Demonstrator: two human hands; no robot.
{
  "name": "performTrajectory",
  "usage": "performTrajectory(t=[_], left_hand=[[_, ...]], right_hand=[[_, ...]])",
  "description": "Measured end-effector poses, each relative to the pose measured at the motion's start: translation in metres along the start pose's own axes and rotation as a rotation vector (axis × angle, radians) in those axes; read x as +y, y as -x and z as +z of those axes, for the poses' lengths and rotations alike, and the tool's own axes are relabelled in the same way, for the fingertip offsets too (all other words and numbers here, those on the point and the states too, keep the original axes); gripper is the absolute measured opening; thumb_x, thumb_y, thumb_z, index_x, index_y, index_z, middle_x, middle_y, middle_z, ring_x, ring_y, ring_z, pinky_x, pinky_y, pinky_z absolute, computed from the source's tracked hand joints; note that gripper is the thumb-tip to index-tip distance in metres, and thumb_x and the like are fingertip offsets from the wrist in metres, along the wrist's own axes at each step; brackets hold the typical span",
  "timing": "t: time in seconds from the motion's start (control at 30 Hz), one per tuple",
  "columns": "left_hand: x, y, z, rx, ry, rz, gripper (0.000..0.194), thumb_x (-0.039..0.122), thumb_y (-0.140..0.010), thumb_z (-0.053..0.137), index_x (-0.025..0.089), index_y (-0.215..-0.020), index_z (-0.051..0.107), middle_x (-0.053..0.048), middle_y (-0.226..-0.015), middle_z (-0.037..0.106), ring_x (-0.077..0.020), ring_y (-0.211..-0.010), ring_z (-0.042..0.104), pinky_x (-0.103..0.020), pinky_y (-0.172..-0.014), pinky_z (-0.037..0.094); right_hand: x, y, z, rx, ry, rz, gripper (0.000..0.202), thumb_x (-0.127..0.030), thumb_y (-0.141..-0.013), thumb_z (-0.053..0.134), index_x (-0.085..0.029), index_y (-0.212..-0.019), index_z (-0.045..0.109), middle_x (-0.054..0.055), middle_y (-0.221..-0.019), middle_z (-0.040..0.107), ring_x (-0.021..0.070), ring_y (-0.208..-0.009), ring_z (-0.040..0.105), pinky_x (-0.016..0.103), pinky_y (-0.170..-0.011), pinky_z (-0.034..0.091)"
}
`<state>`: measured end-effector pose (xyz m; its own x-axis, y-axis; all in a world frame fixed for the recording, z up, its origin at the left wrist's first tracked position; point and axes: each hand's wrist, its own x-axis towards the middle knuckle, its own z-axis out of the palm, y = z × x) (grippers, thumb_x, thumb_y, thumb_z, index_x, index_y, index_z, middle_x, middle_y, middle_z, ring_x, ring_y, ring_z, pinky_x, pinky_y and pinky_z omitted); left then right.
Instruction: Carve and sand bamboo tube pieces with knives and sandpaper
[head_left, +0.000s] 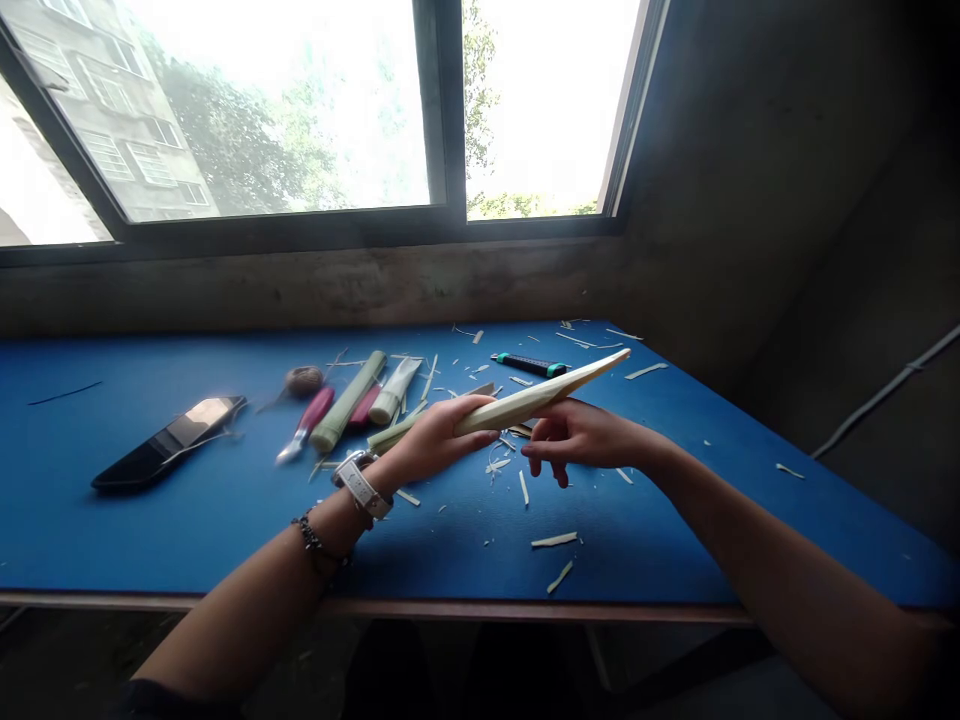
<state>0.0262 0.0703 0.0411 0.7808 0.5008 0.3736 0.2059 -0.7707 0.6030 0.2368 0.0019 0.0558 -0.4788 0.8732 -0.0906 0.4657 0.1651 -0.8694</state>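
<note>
Pale-green tapered stalk, angled toward the desk's far-right corner; left hand, fingers clamped on it, best held steady; right hand, fingers loosely apart.

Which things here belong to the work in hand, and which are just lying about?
Likely in the work: pale stalk in the left hand, right hand beside it; cut stalks; shavings; green-ended cutter.

Seemingly lying about: phone; brown ball, perhaps twine; pink-handled tool, role unclear.
</note>
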Motion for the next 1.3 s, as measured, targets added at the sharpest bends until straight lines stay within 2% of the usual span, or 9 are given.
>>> performTrajectory(t=[0.17,0.3,0.47,0.7,0.83,0.93,1.03,1.2,1.3], left_hand=[[-0.002,0.0,-0.003,0.051,-0.029,0.027,0.04,0.035,-0.083,0.055,0.014,-0.117,0.052,-0.008,-0.109,0.062,-0.0179,-0.092,0.058,-0.028,-0.08,0.045],[-0.001,0.0,-0.006,0.057,-0.01,0.02,0.04,0.035,-0.084,0.054,0.014,-0.118,0.052,-0.008,-0.108,0.062,-0.0179,-0.093,0.058,-0.028,-0.081,0.045],[0.001,0.0,-0.003,-0.003,-0.053,0.017,0.036,0.032,-0.081,0.058,0.015,-0.113,0.055,-0.005,-0.098,0.064,-0.0155,-0.082,0.058,-0.024,-0.071,0.044],[0.001,-0.001,-0.002,0.0,-0.075,0.031,0.036,0.032,-0.082,0.057,0.016,-0.113,0.055,-0.005,-0.099,0.064,-0.0153,-0.083,0.057,-0.025,-0.071,0.043],[0.001,0.0,-0.005,0.053,-0.096,0.047,0.037,0.032,-0.082,0.056,0.016,-0.116,0.053,-0.006,-0.105,0.064,-0.0169,-0.089,0.058,-0.027,-0.077,0.044],[0.0,0.0,-0.006,0.064,-0.141,0.062,0.037,0.033,-0.082,0.056,0.016,-0.115,0.053,-0.008,-0.108,0.063,-0.018,-0.091,0.058,-0.028,-0.078,0.044],[-0.001,0.001,-0.006,0.041,-0.186,0.078,0.038,0.034,-0.082,0.056,0.016,-0.116,0.053,-0.007,-0.108,0.063,-0.0184,-0.089,0.059,-0.029,-0.076,0.045],[0.0,0.001,-0.003,0.016,-0.186,0.059,0.036,0.033,-0.083,0.056,0.017,-0.115,0.054,-0.006,-0.101,0.064,-0.017,-0.084,0.059,-0.027,-0.071,0.045],[-0.001,0.001,-0.002,0.016,-0.204,0.065,0.036,0.032,-0.083,0.056,0.017,-0.115,0.053,-0.006,-0.1,0.064,-0.017,-0.085,0.059,-0.026,-0.071,0.045]], right_hand=[[-0.003,0.003,-0.003,0.046,-0.026,-0.029,0.071,-0.045,-0.078,0.059,-0.019,-0.138,0.034,0.004,-0.08,0.067,0.011,-0.053,0.061,0.024,-0.051,0.051],[-0.005,0.007,-0.009,0.18,0.05,-0.045,0.065,-0.046,-0.078,0.058,-0.016,-0.133,0.042,0.002,-0.073,0.065,0.0105,-0.051,0.06,0.024,-0.049,0.049],[-0.005,0.003,-0.002,0.035,0.053,0.059,0.063,-0.044,-0.079,0.058,-0.014,-0.132,0.041,0.004,-0.075,0.066,0.0115,-0.053,0.061,0.024,-0.051,0.049],[-0.002,-0.001,0.004,0.003,-0.057,0.066,0.059,-0.046,-0.079,0.058,-0.015,-0.128,0.045,0.003,-0.075,0.067,0.0111,-0.052,0.061,0.024,-0.052,0.049],[-0.001,0.002,-0.004,0.106,-0.045,-0.028,0.062,-0.046,-0.077,0.059,-0.017,-0.129,0.043,0.002,-0.074,0.066,0.0112,-0.052,0.061,0.025,-0.051,0.049],[-0.002,0.004,-0.007,0.174,-0.012,0.008,0.053,-0.046,-0.076,0.06,-0.013,-0.117,0.053,0.002,-0.07,0.065,0.0113,-0.051,0.06,0.024,-0.049,0.048],[-0.003,0.004,-0.006,0.119,-0.011,0.073,0.047,-0.047,-0.076,0.06,-0.011,-0.107,0.057,0.004,-0.073,0.066,0.0111,-0.051,0.061,0.022,-0.046,0.045],[-0.004,0.002,0.001,-0.007,-0.104,0.1,0.064,-0.043,-0.078,0.06,-0.015,-0.131,0.04,0.001,-0.068,0.066,0.0105,-0.048,0.06,0.022,-0.047,0.046],[-0.001,-0.001,0.005,-0.049,-0.169,0.087,0.069,-0.043,-0.078,0.06,-0.014,-0.136,0.034,0.001,-0.069,0.067,0.0103,-0.048,0.059,0.023,-0.049,0.048]])
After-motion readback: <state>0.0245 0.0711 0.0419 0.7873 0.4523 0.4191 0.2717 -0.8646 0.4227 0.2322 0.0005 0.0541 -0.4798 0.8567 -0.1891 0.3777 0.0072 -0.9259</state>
